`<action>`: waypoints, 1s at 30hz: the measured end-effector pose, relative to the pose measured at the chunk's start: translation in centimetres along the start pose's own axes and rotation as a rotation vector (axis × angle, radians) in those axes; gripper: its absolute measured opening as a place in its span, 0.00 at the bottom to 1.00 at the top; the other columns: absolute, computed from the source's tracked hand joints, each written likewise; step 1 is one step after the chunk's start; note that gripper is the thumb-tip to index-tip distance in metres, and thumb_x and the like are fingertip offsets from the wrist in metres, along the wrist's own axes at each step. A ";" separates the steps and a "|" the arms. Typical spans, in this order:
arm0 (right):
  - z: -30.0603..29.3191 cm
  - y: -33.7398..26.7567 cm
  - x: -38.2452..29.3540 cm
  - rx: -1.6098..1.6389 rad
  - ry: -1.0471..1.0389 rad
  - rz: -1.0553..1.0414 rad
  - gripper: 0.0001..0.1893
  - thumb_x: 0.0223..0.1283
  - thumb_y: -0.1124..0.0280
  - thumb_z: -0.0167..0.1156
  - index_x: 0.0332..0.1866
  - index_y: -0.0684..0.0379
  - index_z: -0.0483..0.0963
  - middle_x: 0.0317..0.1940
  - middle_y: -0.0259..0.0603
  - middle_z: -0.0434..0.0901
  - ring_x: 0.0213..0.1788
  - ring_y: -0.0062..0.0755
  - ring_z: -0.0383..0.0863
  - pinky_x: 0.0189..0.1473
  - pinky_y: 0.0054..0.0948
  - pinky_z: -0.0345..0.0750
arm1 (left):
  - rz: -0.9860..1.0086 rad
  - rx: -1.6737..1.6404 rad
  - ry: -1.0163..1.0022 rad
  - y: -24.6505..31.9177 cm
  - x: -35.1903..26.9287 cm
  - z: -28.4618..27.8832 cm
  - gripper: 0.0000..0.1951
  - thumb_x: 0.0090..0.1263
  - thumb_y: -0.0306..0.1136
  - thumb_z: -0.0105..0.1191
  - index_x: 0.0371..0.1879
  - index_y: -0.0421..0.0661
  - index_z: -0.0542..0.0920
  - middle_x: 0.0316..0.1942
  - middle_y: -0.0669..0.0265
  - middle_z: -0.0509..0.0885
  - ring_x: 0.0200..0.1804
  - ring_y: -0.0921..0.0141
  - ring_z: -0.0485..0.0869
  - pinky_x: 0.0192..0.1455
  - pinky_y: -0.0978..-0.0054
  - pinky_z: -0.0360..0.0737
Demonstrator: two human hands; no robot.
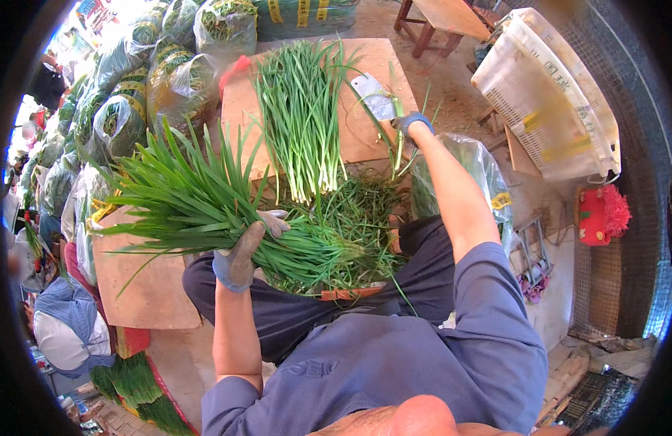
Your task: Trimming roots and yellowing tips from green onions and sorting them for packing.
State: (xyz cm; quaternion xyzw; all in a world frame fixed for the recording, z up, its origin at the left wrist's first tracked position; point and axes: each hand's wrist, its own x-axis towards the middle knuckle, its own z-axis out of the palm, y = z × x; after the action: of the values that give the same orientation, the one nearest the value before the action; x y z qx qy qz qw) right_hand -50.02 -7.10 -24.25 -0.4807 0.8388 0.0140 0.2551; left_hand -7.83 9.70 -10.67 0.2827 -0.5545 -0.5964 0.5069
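Note:
My left hand (pixel 248 245), in a grey work glove, grips a thick bunch of garlic chives (pixel 188 212). The leaf tips fan out to the left, and the cut stem ends point right over my lap. On the wooden board (pixel 363 141) ahead lies another bunch of chives (pixel 303 109), white ends towards me. My right hand (pixel 413 126), also gloved, is at the board's right edge beside a cleaver (pixel 374 95) with a few loose stalks (pixel 398 150) around it. Its fingers are partly hidden, so whether they hold the handle or the stalks is unclear.
Trimmings (pixel 363 218) heap between my legs. Plastic bags of greens (pixel 120 117) pile up at left; another bag (pixel 450 174) stands by my right knee. A white crate (pixel 543 98) and a wooden stool (pixel 445 22) are at right. Another person (pixel 71 327) sits at lower left.

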 end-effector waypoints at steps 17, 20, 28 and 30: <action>15.0 2.6 -13.5 0.531 0.680 0.190 0.37 0.48 0.41 0.65 0.56 0.63 0.70 0.53 0.63 0.74 0.57 0.58 0.73 0.60 0.44 0.69 | 0.060 0.015 0.020 1.5 -1.3 0.0 0.05 0.70 0.26 0.48 0.34 0.39 0.77 0.28 0.59 0.80 0.38 0.61 0.82 0.55 0.51 0.74; 16.2 1.2 -13.9 0.827 0.394 0.075 0.30 0.56 0.46 0.62 0.52 0.64 0.73 0.53 0.59 0.76 0.55 0.55 0.75 0.58 0.45 0.70 | 0.024 -0.002 0.025 1.0 -1.4 0.1 0.05 0.70 0.26 0.47 0.34 0.38 0.77 0.28 0.58 0.80 0.37 0.60 0.82 0.54 0.51 0.75; 12.9 -2.9 -8.6 -0.057 0.675 -0.629 0.26 0.65 0.55 0.50 0.67 0.52 0.64 0.67 0.50 0.64 0.68 0.48 0.63 0.68 0.45 0.59 | 0.014 -0.004 0.003 0.4 -1.2 0.1 0.05 0.70 0.27 0.49 0.35 0.38 0.77 0.28 0.58 0.80 0.36 0.60 0.82 0.54 0.51 0.75; 11.7 -4.2 -5.7 -0.237 0.565 -0.639 0.27 0.67 0.56 0.46 0.70 0.54 0.59 0.68 0.50 0.62 0.70 0.49 0.60 0.71 0.44 0.55 | -0.001 0.033 0.015 0.4 -1.3 0.3 0.05 0.69 0.27 0.51 0.35 0.38 0.77 0.28 0.59 0.80 0.36 0.61 0.82 0.54 0.49 0.75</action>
State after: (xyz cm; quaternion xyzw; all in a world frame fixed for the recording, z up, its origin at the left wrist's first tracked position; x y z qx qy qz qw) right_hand -39.40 -1.67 -30.97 -0.7269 0.6774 -0.1015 -0.0494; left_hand -7.59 11.07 -10.49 0.2959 -0.5604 -0.5852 0.5060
